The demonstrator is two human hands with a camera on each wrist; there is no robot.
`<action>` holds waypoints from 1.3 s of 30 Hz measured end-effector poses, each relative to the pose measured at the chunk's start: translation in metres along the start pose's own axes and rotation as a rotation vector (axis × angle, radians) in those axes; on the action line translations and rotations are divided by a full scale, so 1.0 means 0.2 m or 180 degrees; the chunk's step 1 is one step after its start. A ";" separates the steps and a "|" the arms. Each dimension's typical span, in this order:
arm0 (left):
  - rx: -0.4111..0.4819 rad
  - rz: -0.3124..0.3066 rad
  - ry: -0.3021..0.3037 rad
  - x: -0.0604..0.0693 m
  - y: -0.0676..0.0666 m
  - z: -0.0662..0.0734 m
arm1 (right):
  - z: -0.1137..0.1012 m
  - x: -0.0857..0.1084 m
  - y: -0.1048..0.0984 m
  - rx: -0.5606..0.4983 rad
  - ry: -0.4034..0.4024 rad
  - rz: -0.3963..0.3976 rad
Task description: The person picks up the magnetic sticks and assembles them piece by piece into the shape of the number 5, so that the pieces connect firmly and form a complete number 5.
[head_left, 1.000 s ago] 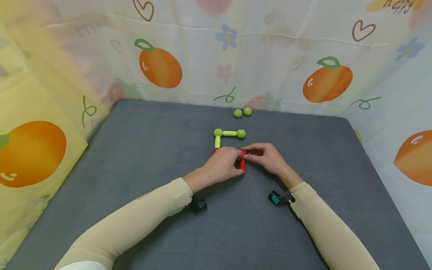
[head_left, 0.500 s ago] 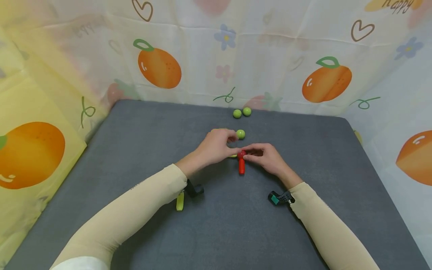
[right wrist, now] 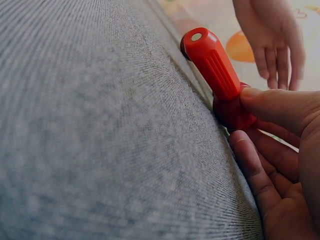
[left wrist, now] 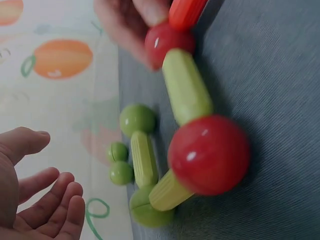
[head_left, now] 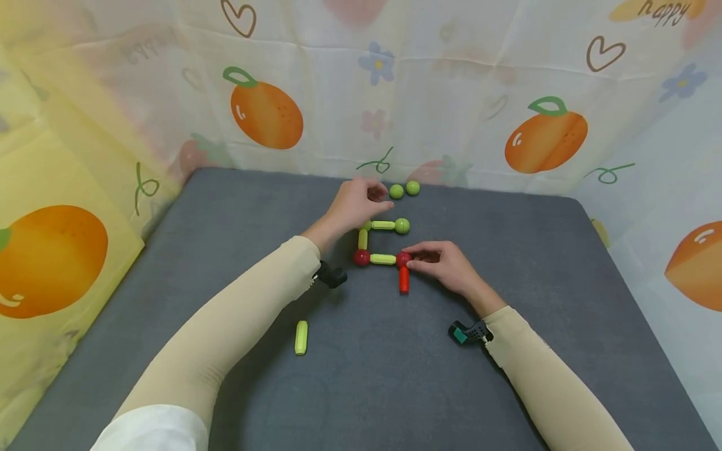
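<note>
On the grey table lies a chain of magnetic balls and rods. My right hand (head_left: 442,258) pinches its near red ball (head_left: 403,259) between thumb and fingers; a red rod (right wrist: 215,65) sticks out from that ball. A yellow-green rod (head_left: 383,259) links it to another red ball (left wrist: 209,155). From there a second yellow-green rod (head_left: 363,239) leads to a corner green ball (left wrist: 150,207), then a third rod (left wrist: 143,160) and an end green ball (head_left: 402,225). Holding nothing, my left hand (head_left: 354,205) hovers beyond the chain, fingers relaxed, beside two loose green balls (head_left: 397,191) (left wrist: 121,173).
A loose yellow-green rod (head_left: 301,338) lies on the near left part of the table (head_left: 361,388). A fruit-printed curtain (head_left: 440,81) hangs along the table's back edge and both sides.
My left hand has left the held red ball and rod and moved away toward the loose green balls, uncovering the chain and the loose rod. My right hand keeps its place.
</note>
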State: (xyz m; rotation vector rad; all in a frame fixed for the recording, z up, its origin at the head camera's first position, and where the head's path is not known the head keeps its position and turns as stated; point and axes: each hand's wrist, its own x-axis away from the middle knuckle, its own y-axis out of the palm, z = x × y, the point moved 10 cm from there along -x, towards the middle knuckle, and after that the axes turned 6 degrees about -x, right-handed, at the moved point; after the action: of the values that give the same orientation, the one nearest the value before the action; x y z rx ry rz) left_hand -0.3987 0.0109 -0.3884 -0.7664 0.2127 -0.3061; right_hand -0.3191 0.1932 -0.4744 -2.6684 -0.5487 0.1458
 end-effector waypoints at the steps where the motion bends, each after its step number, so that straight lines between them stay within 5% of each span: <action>1: -0.0011 0.0008 -0.0030 -0.02 -0.01 -0.01 | 0.00 0.00 0.00 0.0001 -0.0007 -0.0004; 14: -0.0207 0.0014 -0.0169 -0.23 -0.06 -0.09 | -0.04 -0.06 0.05 0.0004 -0.0099 -0.0061; 25: -0.0519 -0.0060 -0.0171 -0.36 0.07 -0.15 | -0.02 -0.05 0.02 -0.0004 -0.0051 -0.0034; 39: -0.0932 -0.0382 -0.0207 -0.42 0.24 -0.13 | -0.01 -0.01 -0.01 0.0011 -0.0034 0.0036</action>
State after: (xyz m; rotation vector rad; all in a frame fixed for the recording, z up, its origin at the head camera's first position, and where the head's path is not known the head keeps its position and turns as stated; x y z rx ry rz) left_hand -0.4761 0.0558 -0.4346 -1.0797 0.1519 -0.3678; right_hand -0.3205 0.1940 -0.4722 -2.6692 -0.5365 0.1644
